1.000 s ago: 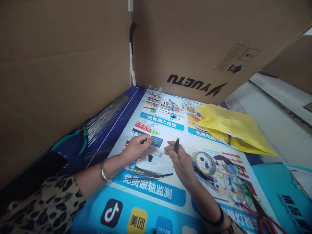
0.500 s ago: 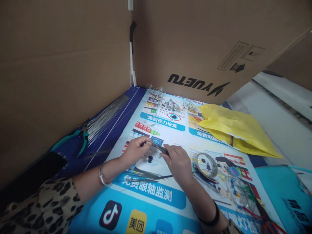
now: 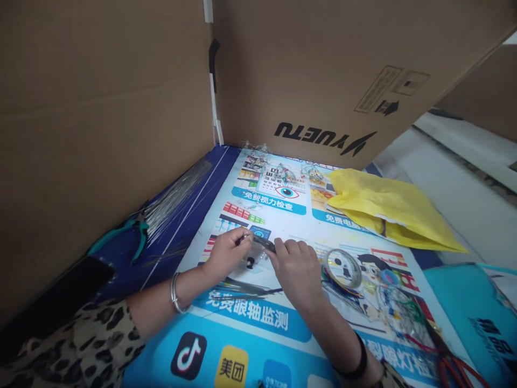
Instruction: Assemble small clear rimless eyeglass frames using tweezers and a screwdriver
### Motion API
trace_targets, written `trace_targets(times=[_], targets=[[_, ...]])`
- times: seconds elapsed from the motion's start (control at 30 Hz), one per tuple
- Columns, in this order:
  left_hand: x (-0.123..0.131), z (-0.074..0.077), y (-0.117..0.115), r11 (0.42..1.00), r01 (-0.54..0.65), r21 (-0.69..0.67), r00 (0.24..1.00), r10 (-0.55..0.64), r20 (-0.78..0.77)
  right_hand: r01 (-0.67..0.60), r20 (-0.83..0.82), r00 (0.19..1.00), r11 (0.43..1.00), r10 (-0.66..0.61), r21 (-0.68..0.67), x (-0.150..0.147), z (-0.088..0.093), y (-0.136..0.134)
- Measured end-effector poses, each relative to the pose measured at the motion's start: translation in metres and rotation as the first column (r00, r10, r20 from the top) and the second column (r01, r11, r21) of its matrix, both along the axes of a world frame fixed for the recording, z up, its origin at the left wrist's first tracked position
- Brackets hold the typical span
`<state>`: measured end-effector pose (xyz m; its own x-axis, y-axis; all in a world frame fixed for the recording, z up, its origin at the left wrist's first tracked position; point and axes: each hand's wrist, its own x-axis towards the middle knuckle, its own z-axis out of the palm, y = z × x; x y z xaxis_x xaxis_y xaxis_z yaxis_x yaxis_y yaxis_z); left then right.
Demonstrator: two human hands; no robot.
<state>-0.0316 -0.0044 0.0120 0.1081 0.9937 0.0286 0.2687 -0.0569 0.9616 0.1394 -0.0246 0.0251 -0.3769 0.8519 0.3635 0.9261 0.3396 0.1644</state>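
Observation:
My left hand (image 3: 229,253) is closed in a pinch on a small wire piece (image 3: 245,237), whose shape is hard to make out. From the right, my right hand (image 3: 298,269) is wrapped round a slim dark tool (image 3: 263,242), its tip reaching the wire at my left fingertips. A loop of thin clear wire hangs between the hands over the printed sheet (image 3: 278,226). Below them lies a bundle of dark thin wires (image 3: 250,289). Right of my right hand is a roll of clear tape (image 3: 343,268) with coloured wires (image 3: 341,291) beside it.
Teal-handled pliers (image 3: 139,237) and silver wires (image 3: 177,199) lie at left by a dark object (image 3: 81,285). Cardboard walls (image 3: 315,70) stand behind. A yellow bag (image 3: 396,207), tangled wire pieces (image 3: 396,310), red-handled pliers (image 3: 448,366) and a teal pouch (image 3: 460,302) are at right.
The view has shifted slightly. My right hand has turned a little, with its fingers curled further over the dark tool. My left hand keeps its pinch.

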Motion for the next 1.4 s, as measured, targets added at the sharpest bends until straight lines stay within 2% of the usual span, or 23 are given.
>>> trace_targets(times=[0.83, 1.07, 1.2, 1.4], targets=[[0.007, -0.003, -0.001, 0.994, -0.073, 0.081, 0.995, 0.078, -0.069, 0.044, 0.021, 0.999, 0.999, -0.044, -0.011, -0.007, 0.008, -0.004], [0.007, 0.0, -0.003, 0.989, -0.082, 0.121, 0.996, 0.087, -0.036, 0.041, 0.032, 0.999, 0.999, -0.041, 0.007, -0.012, 0.011, -0.005], [0.007, 0.0, -0.003, 0.989, -0.078, 0.126, 0.996, 0.083, -0.037, 0.043, -0.026, 0.999, 0.998, -0.045, -0.05, -0.011, 0.007, -0.005], [0.006, 0.003, -0.003, 0.991, -0.063, 0.115, 0.997, 0.068, -0.038, 0.04, -0.155, 0.985, 0.966, -0.082, -0.256, -0.009, 0.007, -0.001]])
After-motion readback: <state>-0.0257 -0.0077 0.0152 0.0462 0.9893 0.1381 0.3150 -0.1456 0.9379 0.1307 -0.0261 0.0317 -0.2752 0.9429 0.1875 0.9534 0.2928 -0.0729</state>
